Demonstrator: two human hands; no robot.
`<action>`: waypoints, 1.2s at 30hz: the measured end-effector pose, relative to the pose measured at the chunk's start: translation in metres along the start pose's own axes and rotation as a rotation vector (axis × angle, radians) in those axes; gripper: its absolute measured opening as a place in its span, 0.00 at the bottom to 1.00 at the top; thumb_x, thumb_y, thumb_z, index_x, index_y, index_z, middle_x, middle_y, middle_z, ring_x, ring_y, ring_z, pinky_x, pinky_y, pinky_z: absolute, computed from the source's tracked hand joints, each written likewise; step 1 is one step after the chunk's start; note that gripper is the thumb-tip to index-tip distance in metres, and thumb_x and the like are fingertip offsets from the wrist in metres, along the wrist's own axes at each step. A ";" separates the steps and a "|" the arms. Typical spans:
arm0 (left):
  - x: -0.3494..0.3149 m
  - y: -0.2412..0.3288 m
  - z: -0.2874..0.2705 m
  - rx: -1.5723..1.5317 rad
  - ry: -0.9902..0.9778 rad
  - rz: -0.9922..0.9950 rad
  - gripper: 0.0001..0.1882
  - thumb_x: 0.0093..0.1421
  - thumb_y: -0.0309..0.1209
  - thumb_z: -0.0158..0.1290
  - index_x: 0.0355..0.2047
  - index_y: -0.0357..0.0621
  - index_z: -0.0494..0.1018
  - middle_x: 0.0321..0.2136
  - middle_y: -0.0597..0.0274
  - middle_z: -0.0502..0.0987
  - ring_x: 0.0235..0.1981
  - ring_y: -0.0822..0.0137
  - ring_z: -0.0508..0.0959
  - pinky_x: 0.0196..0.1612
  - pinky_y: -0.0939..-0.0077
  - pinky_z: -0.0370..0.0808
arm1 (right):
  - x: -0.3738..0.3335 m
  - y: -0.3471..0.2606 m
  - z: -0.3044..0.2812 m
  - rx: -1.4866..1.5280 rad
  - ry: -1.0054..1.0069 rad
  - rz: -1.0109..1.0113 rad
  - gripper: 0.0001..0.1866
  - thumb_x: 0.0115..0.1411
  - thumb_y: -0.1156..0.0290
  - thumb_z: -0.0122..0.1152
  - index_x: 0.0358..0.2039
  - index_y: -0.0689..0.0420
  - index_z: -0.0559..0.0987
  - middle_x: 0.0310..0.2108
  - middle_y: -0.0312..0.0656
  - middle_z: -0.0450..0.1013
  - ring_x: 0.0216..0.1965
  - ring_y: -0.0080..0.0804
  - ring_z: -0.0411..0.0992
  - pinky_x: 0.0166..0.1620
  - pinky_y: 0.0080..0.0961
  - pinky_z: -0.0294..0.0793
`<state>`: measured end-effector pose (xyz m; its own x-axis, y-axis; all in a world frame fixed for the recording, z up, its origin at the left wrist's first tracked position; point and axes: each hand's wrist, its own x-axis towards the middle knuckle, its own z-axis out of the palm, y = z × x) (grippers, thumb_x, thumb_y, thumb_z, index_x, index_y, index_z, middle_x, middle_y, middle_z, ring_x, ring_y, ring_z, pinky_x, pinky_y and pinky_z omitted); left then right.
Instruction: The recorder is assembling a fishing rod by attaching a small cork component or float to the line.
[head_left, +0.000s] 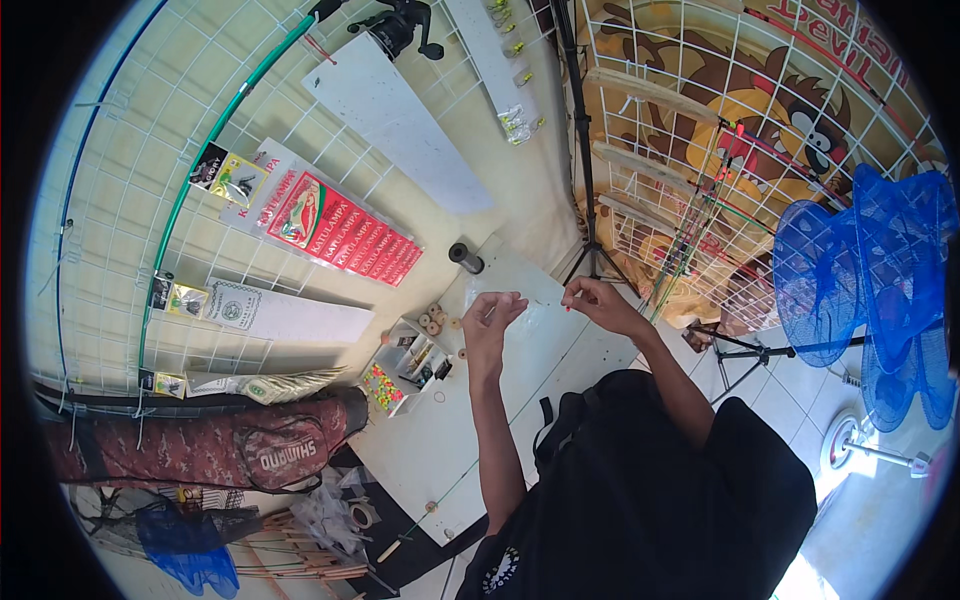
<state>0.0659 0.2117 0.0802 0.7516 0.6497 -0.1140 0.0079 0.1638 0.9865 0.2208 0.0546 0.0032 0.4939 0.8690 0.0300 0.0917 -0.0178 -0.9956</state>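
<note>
Both my hands are raised over the white table (480, 420), a short gap between them. The fingertips of my left hand (490, 312) are pinched together, and whatever they hold is too small to make out. My right hand (603, 305) pinches too, with a tiny red piece (568, 308) at its fingertips. Left of my left forearm stands a divided tray (412, 372) with small bright-coloured pieces (382, 385) in one compartment. Pale round spools (434, 318) sit beside it. Farther back a dark spool (465, 258) stands on the table.
Fishing rods (190, 160), red packets (330, 230) and a reel (398, 28) hang along the left grid wall. A camouflage rod bag (220, 440) lies below. Black stands (583, 130) rise behind the table; blue nets (865, 280) hang at right. A thin stick (432, 507) crosses the near table edge.
</note>
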 end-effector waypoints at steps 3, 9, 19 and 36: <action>-0.001 0.006 -0.002 0.020 0.022 0.018 0.15 0.65 0.36 0.54 0.36 0.31 0.72 0.37 0.50 0.77 0.38 0.61 0.81 0.47 0.69 0.79 | -0.001 -0.001 -0.004 0.041 -0.023 0.028 0.12 0.64 0.62 0.59 0.37 0.58 0.75 0.33 0.32 0.75 0.27 0.13 0.65 0.31 0.16 0.65; -0.003 0.006 -0.011 0.010 0.058 0.043 0.14 0.65 0.36 0.54 0.35 0.34 0.74 0.36 0.52 0.79 0.35 0.63 0.82 0.47 0.69 0.77 | -0.007 -0.001 -0.010 0.158 -0.040 0.111 0.12 0.64 0.62 0.58 0.39 0.58 0.75 0.36 0.34 0.76 0.32 0.16 0.68 0.38 0.18 0.68; -0.006 0.008 -0.013 -0.007 0.070 0.052 0.13 0.65 0.35 0.54 0.36 0.35 0.73 0.34 0.53 0.79 0.34 0.63 0.82 0.46 0.69 0.78 | -0.009 -0.007 -0.010 0.379 -0.053 0.149 0.11 0.62 0.68 0.61 0.41 0.60 0.77 0.33 0.37 0.78 0.37 0.18 0.73 0.42 0.19 0.70; -0.015 0.016 -0.023 0.072 0.166 0.026 0.12 0.65 0.36 0.53 0.36 0.37 0.72 0.33 0.56 0.79 0.35 0.64 0.82 0.43 0.73 0.78 | -0.006 -0.009 -0.017 0.190 -0.043 0.198 0.11 0.60 0.66 0.63 0.36 0.61 0.80 0.30 0.35 0.77 0.34 0.18 0.73 0.42 0.18 0.70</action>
<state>0.0398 0.2218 0.0950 0.6327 0.7679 -0.1000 0.0413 0.0955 0.9946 0.2323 0.0412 0.0131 0.4484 0.8781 -0.1667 -0.1690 -0.0998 -0.9805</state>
